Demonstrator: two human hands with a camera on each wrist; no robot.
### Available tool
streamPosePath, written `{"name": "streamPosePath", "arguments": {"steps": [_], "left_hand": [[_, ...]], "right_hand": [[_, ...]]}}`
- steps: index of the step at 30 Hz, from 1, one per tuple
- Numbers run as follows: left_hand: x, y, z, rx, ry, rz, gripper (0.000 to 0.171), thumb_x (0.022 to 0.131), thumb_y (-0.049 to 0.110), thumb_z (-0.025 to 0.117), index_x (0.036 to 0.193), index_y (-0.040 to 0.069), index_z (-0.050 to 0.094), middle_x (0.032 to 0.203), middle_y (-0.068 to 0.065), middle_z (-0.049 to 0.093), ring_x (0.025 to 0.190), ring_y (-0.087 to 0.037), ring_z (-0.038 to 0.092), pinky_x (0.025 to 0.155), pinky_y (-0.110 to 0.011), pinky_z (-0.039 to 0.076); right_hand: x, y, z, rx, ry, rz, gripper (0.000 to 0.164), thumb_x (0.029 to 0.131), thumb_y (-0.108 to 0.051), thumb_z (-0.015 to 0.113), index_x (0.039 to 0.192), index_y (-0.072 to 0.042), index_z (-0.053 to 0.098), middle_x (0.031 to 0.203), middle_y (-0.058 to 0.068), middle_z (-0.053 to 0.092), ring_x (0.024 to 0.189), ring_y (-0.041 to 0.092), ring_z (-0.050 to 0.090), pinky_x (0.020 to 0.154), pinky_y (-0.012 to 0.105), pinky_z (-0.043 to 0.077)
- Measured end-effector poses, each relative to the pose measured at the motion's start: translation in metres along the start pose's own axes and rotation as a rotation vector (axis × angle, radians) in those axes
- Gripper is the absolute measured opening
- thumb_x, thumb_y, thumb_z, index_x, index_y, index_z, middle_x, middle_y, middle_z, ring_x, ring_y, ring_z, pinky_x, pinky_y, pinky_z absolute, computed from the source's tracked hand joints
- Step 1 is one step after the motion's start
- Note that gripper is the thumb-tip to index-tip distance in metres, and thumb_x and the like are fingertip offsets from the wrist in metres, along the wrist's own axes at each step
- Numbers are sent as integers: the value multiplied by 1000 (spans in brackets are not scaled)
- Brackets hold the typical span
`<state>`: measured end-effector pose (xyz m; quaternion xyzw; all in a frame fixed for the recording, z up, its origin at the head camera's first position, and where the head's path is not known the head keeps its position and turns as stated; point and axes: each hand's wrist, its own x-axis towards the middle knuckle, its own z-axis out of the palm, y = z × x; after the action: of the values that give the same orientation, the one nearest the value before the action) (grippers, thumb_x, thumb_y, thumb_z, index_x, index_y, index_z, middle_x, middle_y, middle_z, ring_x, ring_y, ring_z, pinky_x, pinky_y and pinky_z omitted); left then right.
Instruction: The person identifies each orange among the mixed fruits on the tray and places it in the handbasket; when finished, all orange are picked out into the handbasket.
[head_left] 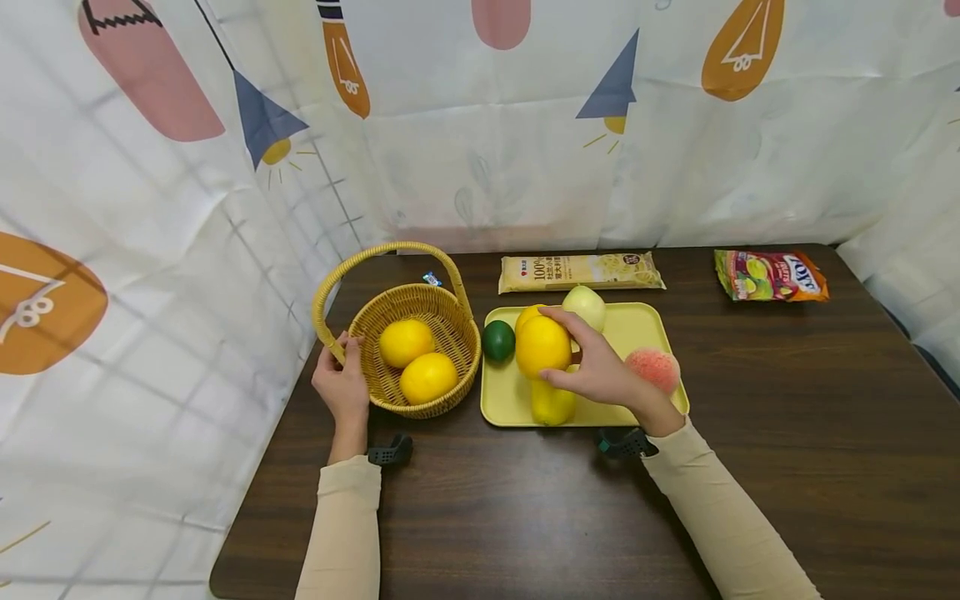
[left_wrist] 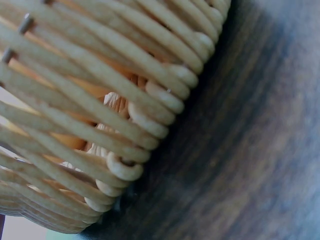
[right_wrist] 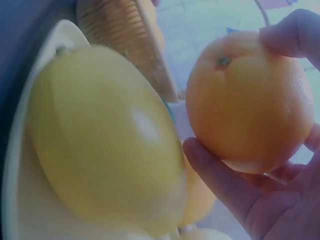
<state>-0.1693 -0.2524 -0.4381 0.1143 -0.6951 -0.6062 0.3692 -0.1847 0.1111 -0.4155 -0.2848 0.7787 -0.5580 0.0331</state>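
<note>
Open room: dark wooden bench [head_left: 787,400] is seen beyond yellow rectangular tray's [head_left: 502,404] right edge.
Right hand [head_left: 603,371]: curled round spherical yellow-orange fruit [head_left: 543,348], held above tray.
Left hand [head_left: 343,385]: round tan wicker basket [head_left: 467,383] is gripped by rim.

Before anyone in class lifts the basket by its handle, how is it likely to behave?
The basket should probably keep its shape, since its woven strands look thick. The two yellow fruits inside look round and loose, so they may roll if it tilts. Hung from its arched handle, it might swing.
</note>
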Motion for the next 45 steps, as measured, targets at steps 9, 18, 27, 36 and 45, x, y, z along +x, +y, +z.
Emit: {"name": "streamPosePath", "arguments": {"steps": [9, 18, 27, 36, 45], "left_hand": [[0, 1, 0, -3, -9, -6, 35, 96, 18, 63, 112, -13, 66, 104, -32, 67, 119, -35, 57, 94, -24, 47], [0, 1, 1, 0, -4, -3, 38, 96, 20, 62, 116, -13, 65, 103, -31, 67, 107, -24, 62, 87, -20, 47], [-1, 1, 0, 0, -4, -10, 38, 96, 20, 62, 118, -12, 64, 104, -31, 67, 98, -9, 62, 86, -19, 48], [-1, 1, 0, 16, -2, -18, 39, 96, 22, 63, 118, -10, 65, 103, -29, 68, 99, -9, 62, 86, -18, 48], [0, 2, 0, 0, -5, -9, 39, 96, 20, 63, 118, -12, 64, 103, -32, 67, 94, -4, 61, 83, -17, 48]], "right_hand": [[19, -4, 30, -135, 172, -7, 80, 75, -15, 79, 146, -22, 42, 137, 4, 49, 109, 22, 54, 84, 42, 50], [29, -8, 59, -73, 140, -26, 80, 76, -15, 79, 146, -17, 42, 139, 3, 48, 113, 21, 53, 87, 41, 51], [37, -17, 78, -26, 146, -16, 80, 78, -18, 80, 148, -20, 40, 142, 1, 45, 111, 20, 54, 81, 35, 53], [48, -21, 87, -52, 128, -65, 82, 78, -23, 81, 148, -12, 39, 141, 2, 47, 118, 18, 52, 95, 41, 47], [54, -23, 91, -61, 131, -65, 82, 78, -25, 82, 147, -12, 41, 137, 1, 49, 114, 16, 53, 94, 38, 48]]}}
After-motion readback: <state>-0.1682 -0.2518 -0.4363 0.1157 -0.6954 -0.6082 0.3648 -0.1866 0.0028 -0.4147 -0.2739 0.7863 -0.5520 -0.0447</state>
